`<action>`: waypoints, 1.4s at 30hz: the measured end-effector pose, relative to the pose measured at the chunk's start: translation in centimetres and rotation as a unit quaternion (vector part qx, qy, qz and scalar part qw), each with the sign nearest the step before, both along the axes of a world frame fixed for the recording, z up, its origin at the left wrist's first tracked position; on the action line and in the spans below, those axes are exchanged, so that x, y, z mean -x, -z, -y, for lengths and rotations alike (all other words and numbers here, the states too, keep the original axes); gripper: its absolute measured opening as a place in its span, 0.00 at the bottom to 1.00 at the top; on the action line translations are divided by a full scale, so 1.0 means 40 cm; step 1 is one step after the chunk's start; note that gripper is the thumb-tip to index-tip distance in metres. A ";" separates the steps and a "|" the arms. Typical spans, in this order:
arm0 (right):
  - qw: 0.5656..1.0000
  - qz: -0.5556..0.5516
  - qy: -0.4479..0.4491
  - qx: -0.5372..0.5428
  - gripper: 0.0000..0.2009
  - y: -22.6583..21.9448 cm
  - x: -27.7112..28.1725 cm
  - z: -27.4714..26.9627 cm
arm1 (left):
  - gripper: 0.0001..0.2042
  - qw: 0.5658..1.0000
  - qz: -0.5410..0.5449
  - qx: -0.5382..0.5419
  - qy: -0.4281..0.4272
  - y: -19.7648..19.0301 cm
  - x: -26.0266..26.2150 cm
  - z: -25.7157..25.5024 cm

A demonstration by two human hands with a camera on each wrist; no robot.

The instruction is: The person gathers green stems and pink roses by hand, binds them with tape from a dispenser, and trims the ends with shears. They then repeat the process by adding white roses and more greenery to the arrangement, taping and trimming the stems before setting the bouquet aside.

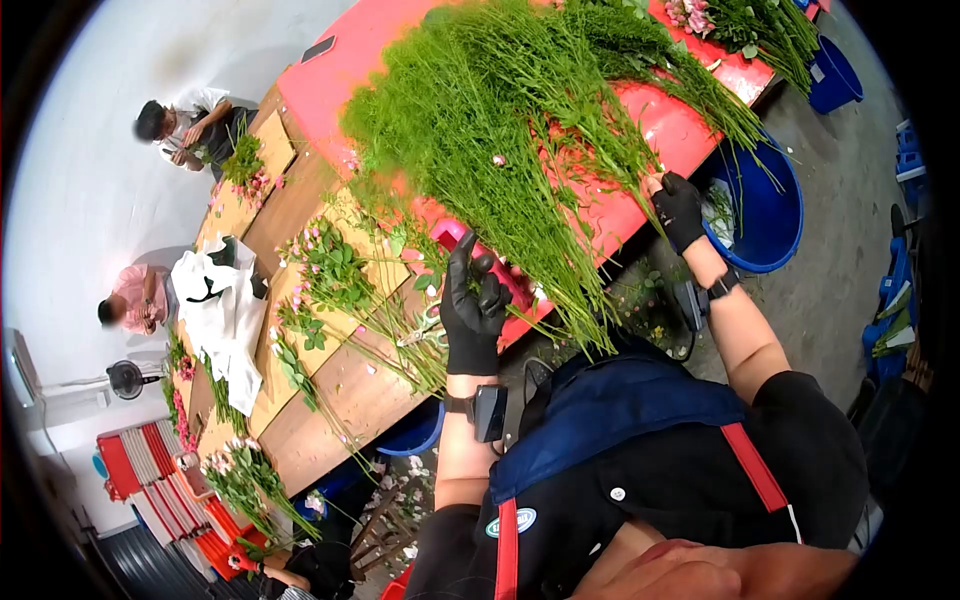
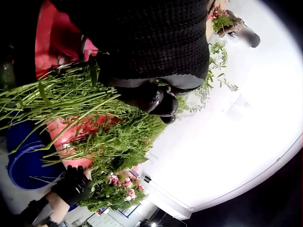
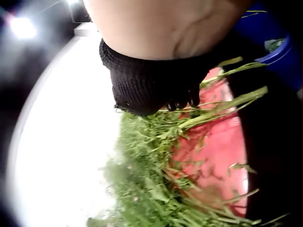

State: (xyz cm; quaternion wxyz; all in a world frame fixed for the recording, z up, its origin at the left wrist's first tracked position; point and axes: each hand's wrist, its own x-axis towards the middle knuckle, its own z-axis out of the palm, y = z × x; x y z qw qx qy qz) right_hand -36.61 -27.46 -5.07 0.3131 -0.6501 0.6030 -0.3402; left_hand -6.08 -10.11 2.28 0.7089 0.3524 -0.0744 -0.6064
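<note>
My right hand [image 1: 680,212], in a black glove, grips a few stems of feathery greenery at the table's near edge; a thick cut stem [image 3: 222,109] sticks out past its curled fingers in the right wrist view. A large pile of green stems [image 1: 500,130] spreads over the red tabletop [image 1: 640,110], with the cut ends toward me. My left hand [image 1: 474,315], also in a black glove, hovers beside the pile's cut ends, with loosely bent fingers and nothing visibly held. Scissors [image 1: 425,328] with pale handles lie just left of it, near a pink tray [image 1: 452,232].
Blue buckets [image 1: 770,210] stand at the right below the table edge. Bunches of pink flowers [image 1: 325,262] and white cloth [image 1: 220,300] cover the wooden table [image 1: 335,420] at left. Two people [image 1: 190,135] work along its far side. A phone [image 1: 318,48] lies at the back.
</note>
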 end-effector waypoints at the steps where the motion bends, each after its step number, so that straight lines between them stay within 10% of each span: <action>1: 0.997 0.066 -0.003 -0.049 0.12 -0.047 -0.020 -0.014 | 0.18 1.000 0.003 -0.004 -0.003 -0.001 -0.002 0.001; 5: 0.994 0.091 -0.052 0.032 0.10 -0.241 -0.036 -0.070 | 0.17 0.999 -0.001 -0.034 -0.022 -0.009 0.002 -0.003; 9: 0.997 -0.040 -0.059 0.013 0.13 -0.094 0.059 0.016 | 0.17 0.999 -0.017 -0.036 -0.010 -0.009 0.010 0.008; 11: 0.904 -0.333 -0.050 0.262 0.15 -0.070 0.061 -0.003 | 0.17 0.999 -0.013 -0.045 -0.006 -0.008 0.017 0.011; 13: 0.930 -0.220 -0.114 0.271 0.15 -0.087 0.025 -0.019 | 0.18 0.999 -0.005 -0.051 -0.001 -0.007 0.021 0.018; 15: 0.979 0.047 -0.192 0.038 0.12 -0.030 -0.033 -0.053 | 0.18 0.999 -0.010 -0.048 0.002 -0.003 0.026 0.021; 21: 0.926 -0.263 -0.238 -0.127 0.13 0.071 -0.248 -0.036 | 0.19 0.999 -0.010 -0.040 0.014 0.002 0.074 0.050; 25: 0.902 -0.257 -0.347 0.014 0.12 0.199 -0.226 0.055 | 0.19 0.996 -0.067 -0.037 0.039 0.037 0.097 0.071; 27: 0.961 -0.004 -0.268 -0.062 0.11 0.212 -0.157 0.075 | 0.19 0.996 -0.068 -0.035 0.055 0.037 0.106 0.067; 29: 0.924 0.293 -0.212 -0.125 0.11 0.193 -0.093 0.079 | 0.18 0.995 -0.075 -0.031 0.063 0.035 0.109 0.065; 31: 0.872 0.332 -0.163 -0.320 0.13 0.040 -0.041 0.038 | 0.17 0.993 -0.086 -0.030 0.070 0.032 0.111 0.058; 38: 0.970 0.099 -0.216 -0.046 0.12 -0.452 -0.017 -0.162 | 0.19 0.988 -0.104 -0.053 0.097 0.009 0.103 0.043; 42: 0.974 0.037 -0.215 0.057 0.09 -0.466 0.036 -0.345 | 0.21 0.985 -0.121 -0.018 0.118 0.023 0.125 0.007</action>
